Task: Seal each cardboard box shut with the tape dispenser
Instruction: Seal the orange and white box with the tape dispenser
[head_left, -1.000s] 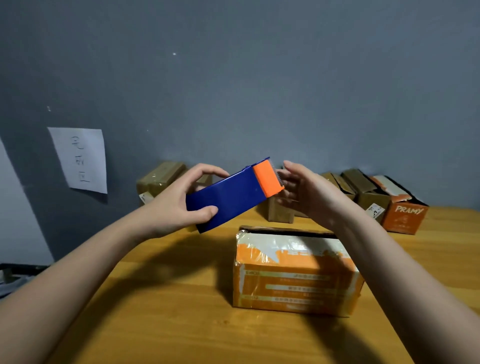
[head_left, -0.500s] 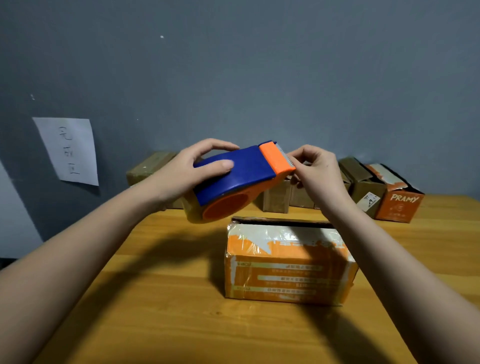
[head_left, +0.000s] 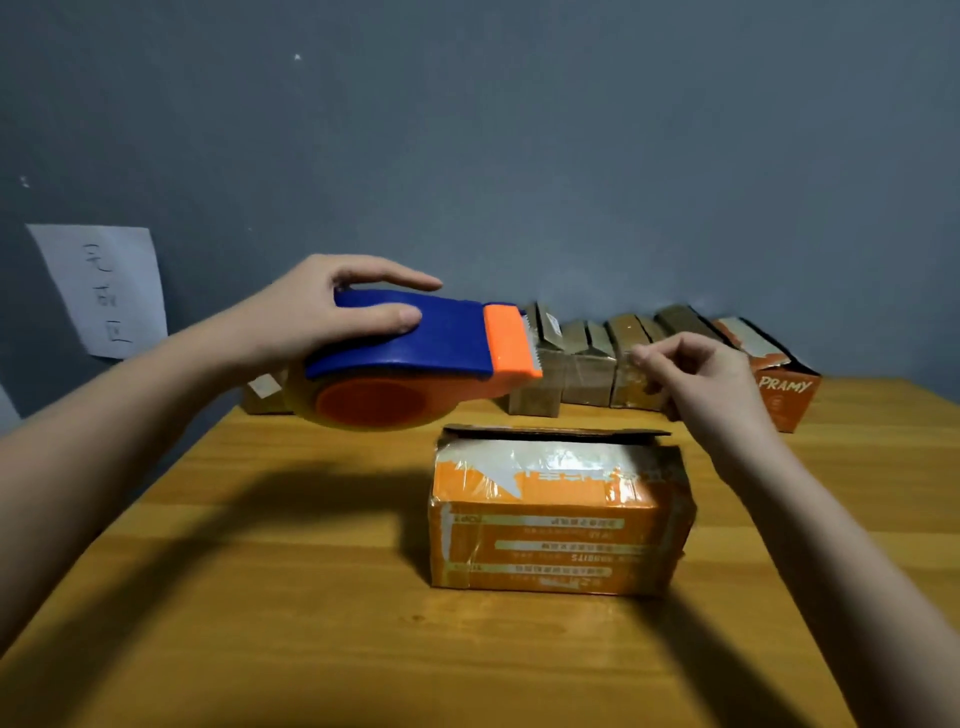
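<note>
My left hand (head_left: 317, 317) grips the blue and orange tape dispenser (head_left: 415, 358) and holds it level in the air, its serrated orange end pointing right. To the right of that end, my right hand (head_left: 701, 374) pinches the free end of the clear tape (head_left: 587, 353), which stretches from the cutter to my fingertips. Below both hands an orange cardboard box (head_left: 561, 519) lies on the wooden table (head_left: 260, 597), its top flap slightly raised along the far edge.
A row of brown cardboard boxes (head_left: 587, 364) lines the back of the table against the grey wall. An orange box printed PRAMY (head_left: 779, 384) stands at its right end. A sheet of paper (head_left: 104, 291) is stuck on the wall at left.
The dispenser has turned from tilted to level and come lower over the box. My right hand has moved away from the cutter to the right, drawing tape out.
</note>
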